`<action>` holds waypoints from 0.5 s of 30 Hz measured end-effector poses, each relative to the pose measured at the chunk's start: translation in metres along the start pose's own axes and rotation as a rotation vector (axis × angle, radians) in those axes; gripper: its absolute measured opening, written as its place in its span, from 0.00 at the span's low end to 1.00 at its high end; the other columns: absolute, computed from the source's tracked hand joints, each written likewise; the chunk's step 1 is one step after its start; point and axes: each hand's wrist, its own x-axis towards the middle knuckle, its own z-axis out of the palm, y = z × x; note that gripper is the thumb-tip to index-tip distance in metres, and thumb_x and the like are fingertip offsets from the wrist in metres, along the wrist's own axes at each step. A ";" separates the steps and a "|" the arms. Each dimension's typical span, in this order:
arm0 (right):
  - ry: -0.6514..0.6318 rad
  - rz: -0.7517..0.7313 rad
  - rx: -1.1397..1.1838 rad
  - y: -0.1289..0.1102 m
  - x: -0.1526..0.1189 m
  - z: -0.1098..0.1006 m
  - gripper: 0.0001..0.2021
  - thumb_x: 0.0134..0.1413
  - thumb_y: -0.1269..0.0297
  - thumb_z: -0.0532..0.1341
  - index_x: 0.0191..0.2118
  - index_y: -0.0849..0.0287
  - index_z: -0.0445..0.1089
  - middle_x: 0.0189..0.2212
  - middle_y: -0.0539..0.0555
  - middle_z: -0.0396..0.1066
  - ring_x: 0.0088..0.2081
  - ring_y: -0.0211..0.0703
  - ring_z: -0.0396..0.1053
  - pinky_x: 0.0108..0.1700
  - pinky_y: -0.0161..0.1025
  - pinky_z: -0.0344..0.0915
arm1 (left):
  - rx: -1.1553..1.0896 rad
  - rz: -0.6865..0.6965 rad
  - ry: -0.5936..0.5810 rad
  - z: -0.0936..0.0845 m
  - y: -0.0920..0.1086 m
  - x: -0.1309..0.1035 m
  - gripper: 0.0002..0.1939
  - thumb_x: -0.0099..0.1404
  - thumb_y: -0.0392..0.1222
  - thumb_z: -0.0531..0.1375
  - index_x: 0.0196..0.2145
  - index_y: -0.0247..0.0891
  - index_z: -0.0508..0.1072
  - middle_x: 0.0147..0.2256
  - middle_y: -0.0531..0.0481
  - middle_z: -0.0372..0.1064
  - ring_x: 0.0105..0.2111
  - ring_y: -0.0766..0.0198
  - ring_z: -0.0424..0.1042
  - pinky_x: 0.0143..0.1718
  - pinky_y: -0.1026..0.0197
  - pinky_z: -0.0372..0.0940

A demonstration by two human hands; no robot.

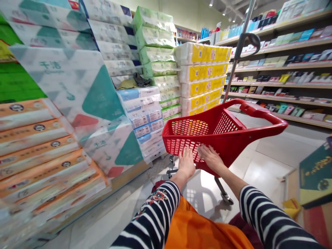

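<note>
A red plastic shopping cart (220, 140) on small caster wheels stands right before me, its handle pointing to the right. My left hand (186, 162) lies against or just in front of its perforated side, fingers stretched out. Beside it, my right hand (209, 157) is spread over the same side panel, its fingers extended. Neither hand grips anything. Whether the palms press on the plastic is hard to tell. No goods show in the part of the basket that I can see; its bottom is hidden behind the near side.
Stacked tissue packs (62, 79) line the left, with yellow-and-white packs (204, 76) behind the cart. A metal pole (240, 48) with a dark loop rises beyond the cart. Shelves of small boxes (285, 65) fill the right. A dark green box (316, 173) sits at the right edge.
</note>
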 end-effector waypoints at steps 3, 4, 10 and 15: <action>-0.066 -0.060 -0.012 -0.010 -0.023 0.013 0.21 0.54 0.79 0.49 0.53 0.65 0.65 0.51 0.61 0.67 0.57 0.52 0.58 0.55 0.53 0.58 | -0.010 -0.013 0.000 0.003 -0.009 -0.003 0.37 0.55 0.33 0.50 0.63 0.30 0.45 0.65 0.39 0.35 0.65 0.54 0.35 0.62 0.44 0.41; -0.070 -0.074 -0.009 -0.011 -0.023 0.012 0.21 0.54 0.79 0.49 0.53 0.65 0.65 0.52 0.60 0.67 0.58 0.52 0.58 0.56 0.53 0.57 | -0.013 -0.025 -0.004 0.004 -0.012 -0.003 0.37 0.55 0.33 0.50 0.63 0.30 0.45 0.65 0.39 0.35 0.65 0.54 0.35 0.62 0.44 0.41; 0.107 0.125 -0.003 -0.006 0.051 -0.020 0.25 0.58 0.76 0.47 0.60 0.60 0.55 0.61 0.59 0.54 0.63 0.51 0.45 0.62 0.56 0.44 | -0.010 -0.102 0.007 0.007 -0.023 0.002 0.36 0.56 0.33 0.51 0.62 0.28 0.46 0.65 0.38 0.36 0.64 0.54 0.36 0.62 0.46 0.41; 0.095 0.036 0.024 -0.019 0.077 -0.001 0.24 0.59 0.76 0.47 0.61 0.63 0.54 0.59 0.60 0.57 0.62 0.50 0.49 0.61 0.54 0.48 | 0.016 -0.109 0.013 0.004 -0.034 0.000 0.36 0.56 0.33 0.51 0.62 0.26 0.47 0.65 0.37 0.36 0.64 0.54 0.36 0.62 0.46 0.41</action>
